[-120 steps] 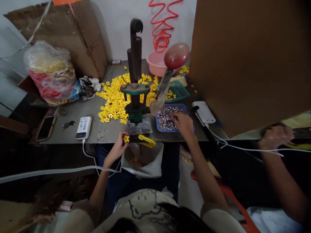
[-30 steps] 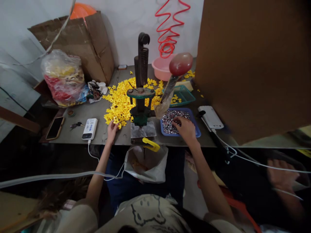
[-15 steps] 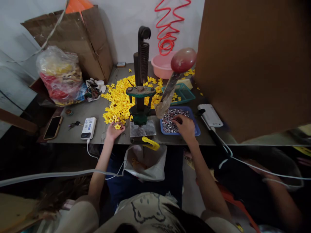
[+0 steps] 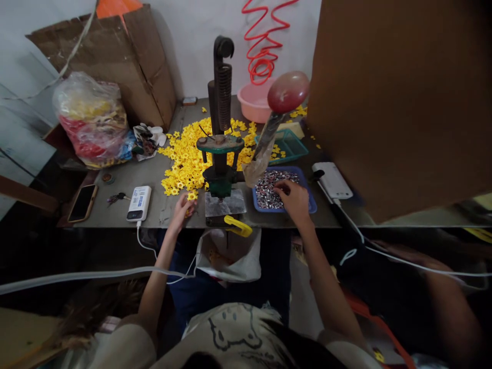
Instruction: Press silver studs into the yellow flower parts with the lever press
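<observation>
My left hand (image 4: pixel 181 212) rests at the table's front edge, its fingertips on a small yellow plastic flower-shaped piece (image 4: pixel 192 196). That piece lies just below a large heap of identical yellow pieces (image 4: pixel 192 159). My right hand (image 4: pixel 295 201) reaches into a blue tray (image 4: pixel 284 209) of small metal parts (image 4: pixel 274 187), fingers among them. Between my hands stands a dark hand press (image 4: pixel 221 148) with a green collar, a long lever and a red ball knob (image 4: pixel 288 92). Its metal base plate (image 4: pixel 225 203) is bare near my left hand.
A white bag (image 4: pixel 228 256) sits on my lap below a yellow clamp (image 4: pixel 238 226). A power bank (image 4: pixel 138 203), phone (image 4: pixel 82 203) and keys (image 4: pixel 117 198) lie left. A brown board (image 4: pixel 395 102) blocks the right. A co-worker's dim arm (image 4: pixel 449 302) is at lower right.
My left hand has moved from over the bag up to the heap and back to the table edge, now with a yellow piece at its fingertips. My right hand stays in the tray.
</observation>
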Demonstrator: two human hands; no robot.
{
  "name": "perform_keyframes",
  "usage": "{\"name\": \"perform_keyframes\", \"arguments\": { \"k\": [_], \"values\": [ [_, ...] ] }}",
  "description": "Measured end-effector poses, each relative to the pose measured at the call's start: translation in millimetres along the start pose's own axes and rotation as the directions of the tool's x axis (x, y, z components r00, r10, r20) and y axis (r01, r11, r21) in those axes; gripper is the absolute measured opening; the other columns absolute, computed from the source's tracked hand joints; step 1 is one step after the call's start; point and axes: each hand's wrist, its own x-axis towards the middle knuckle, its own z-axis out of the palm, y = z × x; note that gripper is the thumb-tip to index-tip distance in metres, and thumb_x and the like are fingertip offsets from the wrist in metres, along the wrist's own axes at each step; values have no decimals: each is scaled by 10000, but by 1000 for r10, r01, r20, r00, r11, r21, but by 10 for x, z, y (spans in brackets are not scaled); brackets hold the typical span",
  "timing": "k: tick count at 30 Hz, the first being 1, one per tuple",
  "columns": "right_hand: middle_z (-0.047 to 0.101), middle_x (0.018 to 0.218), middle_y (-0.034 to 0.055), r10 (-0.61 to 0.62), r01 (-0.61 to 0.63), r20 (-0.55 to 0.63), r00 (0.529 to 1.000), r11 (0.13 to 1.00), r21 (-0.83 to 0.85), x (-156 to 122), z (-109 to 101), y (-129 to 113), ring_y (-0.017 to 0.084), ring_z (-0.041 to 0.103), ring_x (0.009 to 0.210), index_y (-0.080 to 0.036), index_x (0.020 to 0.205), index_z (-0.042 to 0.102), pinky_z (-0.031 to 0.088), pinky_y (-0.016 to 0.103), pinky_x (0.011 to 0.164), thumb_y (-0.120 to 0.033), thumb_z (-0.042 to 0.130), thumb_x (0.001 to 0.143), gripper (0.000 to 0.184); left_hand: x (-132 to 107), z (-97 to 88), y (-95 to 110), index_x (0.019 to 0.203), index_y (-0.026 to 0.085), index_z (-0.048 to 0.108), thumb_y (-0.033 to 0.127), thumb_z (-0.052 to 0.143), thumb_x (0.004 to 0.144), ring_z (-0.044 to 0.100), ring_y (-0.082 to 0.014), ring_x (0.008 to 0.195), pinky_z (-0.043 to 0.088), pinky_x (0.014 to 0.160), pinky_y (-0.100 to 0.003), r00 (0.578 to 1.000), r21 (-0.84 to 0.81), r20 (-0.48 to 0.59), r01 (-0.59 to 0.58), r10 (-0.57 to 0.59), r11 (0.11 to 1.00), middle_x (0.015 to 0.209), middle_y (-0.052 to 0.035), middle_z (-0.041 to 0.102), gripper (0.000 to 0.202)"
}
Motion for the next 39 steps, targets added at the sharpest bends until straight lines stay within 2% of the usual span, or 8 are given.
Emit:
{"name": "perform_keyframes", "arguments": {
  "k": [3, 7, 13, 17, 24, 28, 34, 39],
  "values": [
    [721, 865, 85, -2, 2, 0, 1000, 1000, -12, 8, 10, 16, 233, 633, 786, -198, 815, 671, 459, 347, 751, -330, 584, 859, 164, -22, 0, -34, 1092, 221, 574, 457, 688, 746, 352, -64, 431, 257, 430, -184, 995, 120, 63, -86, 79, 989, 611, 41, 564, 433],
    [719, 881, 94, -56, 54, -31, 998, 998, -42, 12, 5, 11, 257, 621, 863, -210, 817, 681, 456, 371, 810, -334, 575, 869, 171, -12, 31, -83, 996, 188, 634, 455, 707, 757, 466, -106, 526, 364, 516, -213, 982, 327, 40, -187, 184, 926, 619, 23, 558, 366],
    [720, 900, 88, -55, 54, -13, 998, 997, -51, 1, -11, -4, 261, 613, 901, -205, 841, 680, 450, 372, 830, -295, 585, 857, 132, 12, 20, -154, 1116, 236, 704, 276, 712, 809, 569, -147, 681, 464, 660, -276, 929, 780, 100, -295, 356, 551, 1111, -68, 642, 310],
    [723, 918, 82, -70, 69, -19, 997, 997, -45, -11, -5, 4, 263, 618, 918, -203, 864, 684, 447, 374, 844, -266, 584, 850, 119, 44, -39, -154, 1053, 237, 726, 290, 697, 837, 646, -249, 933, 501, 773, -321, 922, 859, 174, -313, 345, 404, 1144, -89, 644, 225],
    [728, 928, 83, -117, 116, -10, 993, 992, -52, -20, -1, 0, 253, 625, 912, -202, 870, 695, 448, 377, 867, -249, 551, 858, 152, 115, -133, -67, 1221, 253, 648, 364, 675, 846, 647, -237, 873, 495, 743, -306, 915, 888, 347, -392, 208, 242, 1124, -96, 618, 391],
    [722, 948, 89, -114, 113, -14, 993, 989, -91, -41, -4, -26, 252, 623, 899, -206, 895, 701, 453, 386, 873, -232, 518, 861, 188, 211, -208, -91, 1131, 220, 654, 349, 643, 853, 618, -214, 834, 481, 752, -305, 902, 852, 345, -417, 258, 316, 1059, -87, 609, 307],
    [724, 958, 103, -91, 87, -28, 995, 991, -102, -39, -16, -43, 268, 623, 928, -202, 891, 695, 463, 401, 880, -230, 523, 851, 179, 360, -264, -129, 1065, 186, 597, 311, 680, 808, 593, -184, 797, 460, 779, -295, 902, 732, 143, -373, 408, 570, 930, -49, 631, 298],
    [729, 926, 100, -2, 12, -85, 996, 994, 111, -102, -93, -171, 255, 646, 885, -184, 877, 685, 487, 400, 863, -302, 581, 821, 167, 246, -121, -51, 1134, 192, 610, 301, 762, 724, 607, -173, 830, 486, 792, -292, 888, 570, -30, -362, 459, 738, 1026, -63, 658, 450]
  ]
}}
